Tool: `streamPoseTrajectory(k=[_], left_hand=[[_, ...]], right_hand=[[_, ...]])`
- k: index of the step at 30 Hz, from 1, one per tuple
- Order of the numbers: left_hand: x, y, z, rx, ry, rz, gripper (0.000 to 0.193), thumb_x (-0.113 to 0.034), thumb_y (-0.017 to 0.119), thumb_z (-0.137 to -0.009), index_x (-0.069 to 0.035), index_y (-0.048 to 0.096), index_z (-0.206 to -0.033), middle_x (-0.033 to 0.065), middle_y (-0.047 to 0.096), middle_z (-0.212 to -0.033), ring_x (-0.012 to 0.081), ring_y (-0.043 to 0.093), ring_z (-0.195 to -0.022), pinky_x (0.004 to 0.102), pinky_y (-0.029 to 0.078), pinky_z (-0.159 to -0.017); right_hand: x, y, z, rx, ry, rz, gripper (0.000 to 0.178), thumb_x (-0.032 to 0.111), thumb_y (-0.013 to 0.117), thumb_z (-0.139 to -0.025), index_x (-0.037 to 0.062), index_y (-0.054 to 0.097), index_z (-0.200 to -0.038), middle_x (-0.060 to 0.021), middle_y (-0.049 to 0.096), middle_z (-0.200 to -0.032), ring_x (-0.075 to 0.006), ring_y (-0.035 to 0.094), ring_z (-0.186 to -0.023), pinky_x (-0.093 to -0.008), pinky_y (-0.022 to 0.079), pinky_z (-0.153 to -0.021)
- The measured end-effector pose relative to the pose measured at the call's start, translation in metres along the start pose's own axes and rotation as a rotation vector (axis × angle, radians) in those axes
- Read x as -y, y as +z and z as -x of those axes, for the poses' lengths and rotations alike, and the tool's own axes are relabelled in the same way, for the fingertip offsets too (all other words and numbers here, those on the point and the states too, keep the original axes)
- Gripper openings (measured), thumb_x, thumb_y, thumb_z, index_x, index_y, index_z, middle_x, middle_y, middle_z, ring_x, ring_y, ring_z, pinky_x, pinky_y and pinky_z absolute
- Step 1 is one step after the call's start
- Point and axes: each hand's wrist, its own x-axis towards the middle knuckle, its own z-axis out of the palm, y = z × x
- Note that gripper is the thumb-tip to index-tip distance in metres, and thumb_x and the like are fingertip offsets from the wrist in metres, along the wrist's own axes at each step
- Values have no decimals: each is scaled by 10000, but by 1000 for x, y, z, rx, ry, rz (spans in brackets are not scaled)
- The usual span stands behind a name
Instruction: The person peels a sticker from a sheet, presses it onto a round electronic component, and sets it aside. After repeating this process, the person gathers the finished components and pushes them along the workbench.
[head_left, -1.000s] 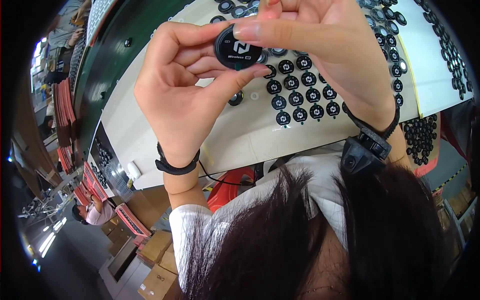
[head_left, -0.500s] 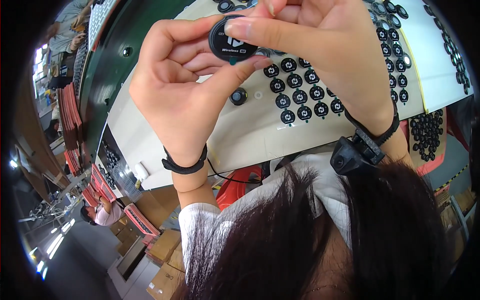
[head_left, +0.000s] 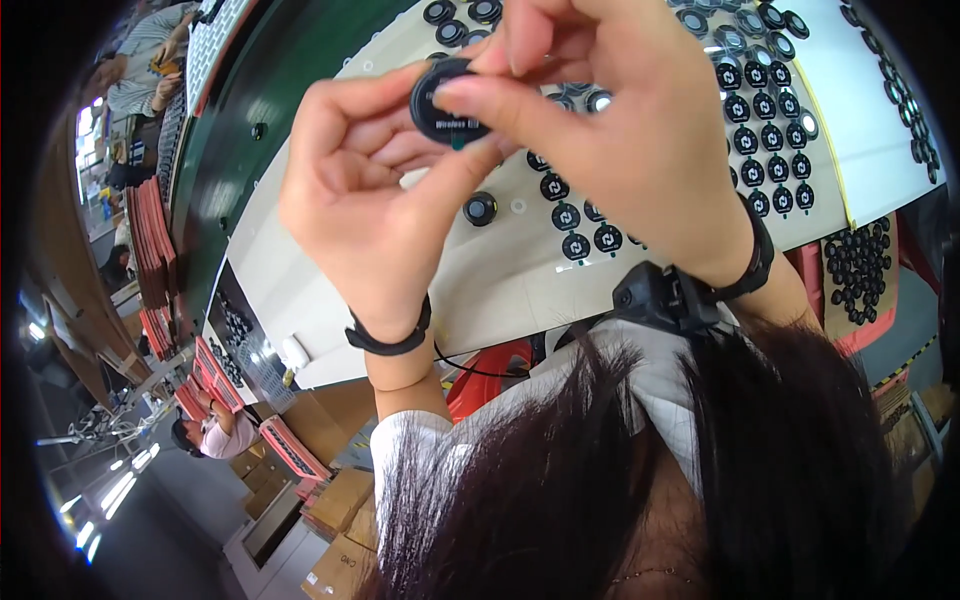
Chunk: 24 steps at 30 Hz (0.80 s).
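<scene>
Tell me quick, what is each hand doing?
Left hand: closed on the round black disc.
Right hand: fingers pinching the same disc.

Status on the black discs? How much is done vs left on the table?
Done, apparently: rows of black round discs laid out neatly on the white table. In hand: one black disc pinched between left hand and right hand, raised above the rows. Possibly left: a loose heap of discs on the tray at the right, and one stray disc lying apart.

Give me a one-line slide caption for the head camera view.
Both hands, left hand and right hand, pinch a round black plastic disc above a white worktable lined with matching small black discs.
</scene>
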Motion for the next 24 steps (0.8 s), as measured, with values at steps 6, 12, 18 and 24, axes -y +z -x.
streamPoseTrajectory(k=[6,12,18,24], left_hand=[[-9,8,7,-18,155,-234,392,169,648,-587,107,493,-942,181,604,-859,190,622,-711,243,525,-607],[25,-8,-38,410,-309,-47,286,83,592,-712,63,505,-984,126,597,-847,154,618,-708,225,497,-651],[191,-127,-146,-28,-104,-881,373,-106,565,-778,-8,476,-1127,168,602,-932,242,619,-823,288,471,-752],[246,-137,-173,101,73,-1289,432,-265,553,-792,-56,483,-1163,190,547,-1074,308,518,-1010,343,398,-878]], right_hand=[[4,-5,-2,-170,-199,269,488,99,662,-725,-31,396,-1113,-161,491,-1007,-219,521,-929,-298,436,-807],[-31,-42,-3,3,-121,323,709,190,679,-708,6,295,-1275,-217,411,-1182,-303,441,-1076,-357,358,-924],[-52,-110,7,104,212,375,384,56,636,-735,-31,475,-1073,-93,541,-982,-169,535,-895,-242,424,-786],[-92,-139,24,246,211,467,188,29,602,-755,17,566,-938,-15,578,-818,-96,545,-784,-223,438,-743]])
